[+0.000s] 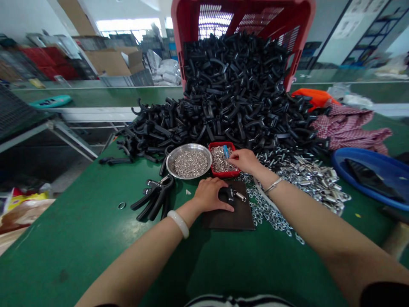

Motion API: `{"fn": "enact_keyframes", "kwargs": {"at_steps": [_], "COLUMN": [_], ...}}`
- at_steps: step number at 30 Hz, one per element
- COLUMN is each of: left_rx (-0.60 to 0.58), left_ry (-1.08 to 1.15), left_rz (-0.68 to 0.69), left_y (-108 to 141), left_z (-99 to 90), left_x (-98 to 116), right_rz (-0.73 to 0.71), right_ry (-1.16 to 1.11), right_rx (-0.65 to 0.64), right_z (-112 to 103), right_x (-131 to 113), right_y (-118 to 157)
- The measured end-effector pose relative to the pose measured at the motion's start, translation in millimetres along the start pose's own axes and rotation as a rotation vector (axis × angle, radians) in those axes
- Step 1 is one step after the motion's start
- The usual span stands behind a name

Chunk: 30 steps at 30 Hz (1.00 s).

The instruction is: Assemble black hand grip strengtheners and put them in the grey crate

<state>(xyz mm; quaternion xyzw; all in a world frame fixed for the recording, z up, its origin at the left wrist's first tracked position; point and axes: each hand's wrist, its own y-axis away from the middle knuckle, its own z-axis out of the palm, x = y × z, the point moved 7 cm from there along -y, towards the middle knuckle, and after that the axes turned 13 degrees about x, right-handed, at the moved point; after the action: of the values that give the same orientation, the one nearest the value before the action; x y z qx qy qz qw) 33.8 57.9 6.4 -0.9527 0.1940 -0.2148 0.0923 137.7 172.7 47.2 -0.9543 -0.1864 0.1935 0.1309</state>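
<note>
My left hand is closed around a black plastic handle lying on a dark square plate. From the handle's right end sticks out a small metal coil spring. Over a red tray of small metal pins, my right hand has its fingertips pinched together; what is between them is too small to make out. Beside those fingertips a blue piece lies on the pins. A round metal bowl full of tiny metal parts stands left of the tray.
Behind is a large heap of black handles spilling from a red crate. Handles joined with springs and a metal ring lie at left. Metal fittings, loose links and a blue basin are at right.
</note>
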Motion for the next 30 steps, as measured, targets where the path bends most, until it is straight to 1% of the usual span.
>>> {"fn": "enact_keyframes", "kwargs": {"at_steps": [4,6,8,9,10,12,14,16,23,26,28,30], "left_rx": [-0.018,-0.020,-0.013,-0.009,-0.006,-0.004,-0.003,0.003,0.019,0.026,0.018,0.016], "left_ry": [0.005,0.011,0.013,0.014,0.013,0.009,0.003,0.000,0.001,0.008,0.009,0.005], "left_rz": [-0.020,-0.024,-0.019,-0.014,-0.012,-0.012,-0.015,-0.014,-0.007,-0.001,-0.003,-0.007], "left_y": [-0.3,-0.4,-0.4,-0.4,-0.4,-0.3,-0.3,-0.2,-0.7,-0.9,-0.7,-0.5], "left_z": [0.2,0.1,0.0,0.1,0.2,0.8,1.2,0.8,1.0,1.2,1.7,1.8], "left_x": [0.0,-0.1,-0.2,-0.3,-0.5,-1.1,-1.3,-1.1,-2.5,-2.8,-2.8,-2.9], "right_rz": [0.068,0.139,0.213,0.222,0.202,0.083,-0.047,-0.124,-0.181,-0.242,-0.288,-0.384], "right_ry": [-0.146,-0.343,-0.553,-0.598,-0.583,-0.447,-0.360,-0.317,-0.117,-0.034,0.065,0.183], "right_rx": [0.066,0.027,-0.057,-0.093,-0.114,-0.118,-0.113,-0.114,-0.110,-0.104,-0.123,-0.144], "right_z": [-7.1,-4.3,0.9,2.3,2.2,-1.5,-4.9,-5.8,1.7,2.9,4.7,6.9], "right_x": [4.1,1.6,-2.4,-4.6,-6.7,-11.6,-17.3,-20.5,-22.4,-28.9,-34.8,-44.6], "right_y": [12.3,26.0,43.3,51.8,59.3,70.7,78.3,82.4,82.2,83.7,86.5,91.1]}}
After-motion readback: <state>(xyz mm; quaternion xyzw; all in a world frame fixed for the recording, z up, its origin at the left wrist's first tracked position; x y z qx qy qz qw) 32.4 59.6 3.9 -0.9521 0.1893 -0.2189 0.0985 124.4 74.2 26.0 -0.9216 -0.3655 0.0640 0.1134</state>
